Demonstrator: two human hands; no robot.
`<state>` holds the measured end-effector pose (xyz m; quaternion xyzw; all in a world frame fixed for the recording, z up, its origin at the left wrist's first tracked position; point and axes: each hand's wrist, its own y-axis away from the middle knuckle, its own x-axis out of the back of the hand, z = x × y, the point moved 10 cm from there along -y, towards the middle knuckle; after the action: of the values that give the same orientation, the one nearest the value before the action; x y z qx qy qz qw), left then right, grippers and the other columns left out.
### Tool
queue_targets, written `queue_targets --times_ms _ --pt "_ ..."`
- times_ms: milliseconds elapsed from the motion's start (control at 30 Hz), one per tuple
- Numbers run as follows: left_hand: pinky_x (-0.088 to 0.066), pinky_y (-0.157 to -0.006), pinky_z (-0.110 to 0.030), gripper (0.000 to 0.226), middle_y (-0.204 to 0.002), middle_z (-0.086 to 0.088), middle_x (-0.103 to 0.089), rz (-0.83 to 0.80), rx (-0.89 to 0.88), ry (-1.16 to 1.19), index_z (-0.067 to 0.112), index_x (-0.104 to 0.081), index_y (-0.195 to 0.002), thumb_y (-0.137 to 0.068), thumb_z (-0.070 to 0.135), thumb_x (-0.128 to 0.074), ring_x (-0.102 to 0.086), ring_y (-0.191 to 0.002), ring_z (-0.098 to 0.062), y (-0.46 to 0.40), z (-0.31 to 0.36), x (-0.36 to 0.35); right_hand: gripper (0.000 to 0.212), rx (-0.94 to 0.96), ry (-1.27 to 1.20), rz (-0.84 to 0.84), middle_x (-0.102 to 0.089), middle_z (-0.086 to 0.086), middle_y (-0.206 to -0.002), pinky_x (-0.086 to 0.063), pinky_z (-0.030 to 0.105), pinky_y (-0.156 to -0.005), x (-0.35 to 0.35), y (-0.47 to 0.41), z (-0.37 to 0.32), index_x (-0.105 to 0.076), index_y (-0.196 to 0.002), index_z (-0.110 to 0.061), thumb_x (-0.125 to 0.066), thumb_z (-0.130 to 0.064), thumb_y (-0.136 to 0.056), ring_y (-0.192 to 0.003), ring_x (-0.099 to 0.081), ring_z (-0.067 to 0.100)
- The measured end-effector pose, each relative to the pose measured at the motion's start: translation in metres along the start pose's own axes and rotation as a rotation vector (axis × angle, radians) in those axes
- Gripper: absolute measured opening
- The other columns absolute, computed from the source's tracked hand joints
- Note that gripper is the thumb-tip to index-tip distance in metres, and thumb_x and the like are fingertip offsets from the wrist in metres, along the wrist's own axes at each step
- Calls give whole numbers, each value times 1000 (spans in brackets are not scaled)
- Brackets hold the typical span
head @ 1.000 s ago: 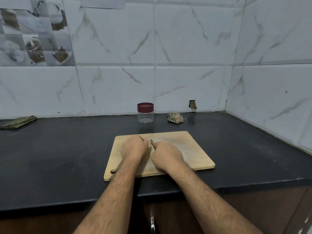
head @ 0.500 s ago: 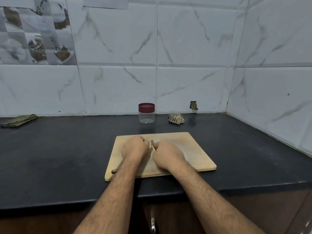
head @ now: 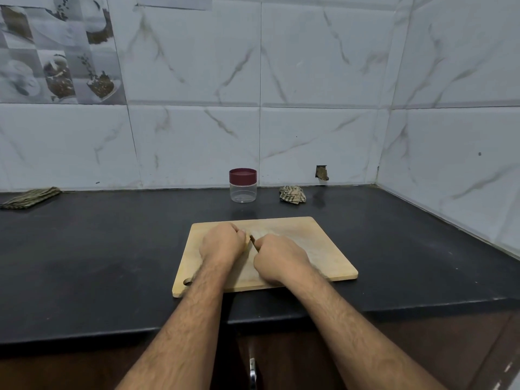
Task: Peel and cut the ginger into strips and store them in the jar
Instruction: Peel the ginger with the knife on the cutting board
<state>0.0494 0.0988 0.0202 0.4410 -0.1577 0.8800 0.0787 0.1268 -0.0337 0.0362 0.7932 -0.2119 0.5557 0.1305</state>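
A wooden cutting board (head: 323,249) lies on the black counter in front of me. My left hand (head: 222,244) rests on the board with its fingers curled round a pale piece of ginger (head: 247,237), of which only a sliver shows. My right hand (head: 278,257) grips a knife with a brown handle (head: 253,241); the blade is hidden between the two hands. A clear jar (head: 243,190) with a maroon lid on it stands behind the board near the wall.
A crumpled striped cloth (head: 292,194) lies right of the jar. A folded cloth (head: 29,197) sits far left by the wall. The counter's front edge (head: 394,305) runs just below the board. A tiled wall closes the right side.
Both hands stay on the board in nearly the same place; the view has shifted slightly. The knife handle has edged a little closer to the left hand.
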Motion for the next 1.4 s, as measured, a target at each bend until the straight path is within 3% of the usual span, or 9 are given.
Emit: queue_targets --times_ms 100,400,533,733,1033,1167,1400 --pt "-45 -69 -28 29 -92 0 -70 -21 4 13 25 -63 -74 -95 40 -49 -63 -92 -25 0 -2 -2 28 1 24 16 -61 2 -101 -38 29 -69 3 8 3 -61 -104 -22 -44 -10 -85 -87 -50 24" --pt "-47 -68 -29 27 -90 -2 -71 -69 29 42 23 -68 -79 -93 36 -49 -65 -90 -27 -2 -3 -4 45 -68 -39 40 -64 2 -121 -43 30 -78 11 14 24 -59 -127 -26 -42 -14 -88 -109 -58 25" --pt "-45 -64 -27 24 -85 -3 -71 -91 42 39 20 -71 -81 -90 29 -51 -66 -87 -26 -3 -1 -2 50 -44 -80 18 -64 0 -117 -45 30 -74 15 18 24 -59 -130 -30 -44 -12 -86 -104 -57 23" --pt "-51 -73 -30 24 -91 0 -71 -98 47 63 23 -71 -90 -92 43 -57 -65 -91 -23 -5 -8 -2 53 -10 -126 25 -62 0 -122 -45 31 -75 17 24 23 -56 -134 -30 -44 -12 -86 -107 -56 22" --pt "-47 -68 -28 22 -89 0 -72 -107 16 135 24 -69 -98 -91 44 -60 -67 -91 -23 0 -13 -1 58 44 -148 50 -60 -3 -131 -45 31 -80 21 30 15 -50 -140 -37 -44 -12 -88 -116 -55 21" --pt "-53 -76 -32 21 -91 1 -72 -105 -2 143 27 -69 -101 -92 43 -58 -67 -91 -23 -3 -13 -5 59 55 -161 54 -61 -3 -130 -46 32 -84 18 31 16 -49 -141 -39 -44 -14 -88 -116 -55 22" --pt "-40 -61 -28 44 -80 3 -66 115 -102 -187 20 -68 -84 -87 63 -57 -59 -79 -19 7 2 24 60 32 -142 54 -62 -1 -128 -44 32 -81 13 27 23 -50 -139 -39 -42 -13 -85 -116 -56 24"
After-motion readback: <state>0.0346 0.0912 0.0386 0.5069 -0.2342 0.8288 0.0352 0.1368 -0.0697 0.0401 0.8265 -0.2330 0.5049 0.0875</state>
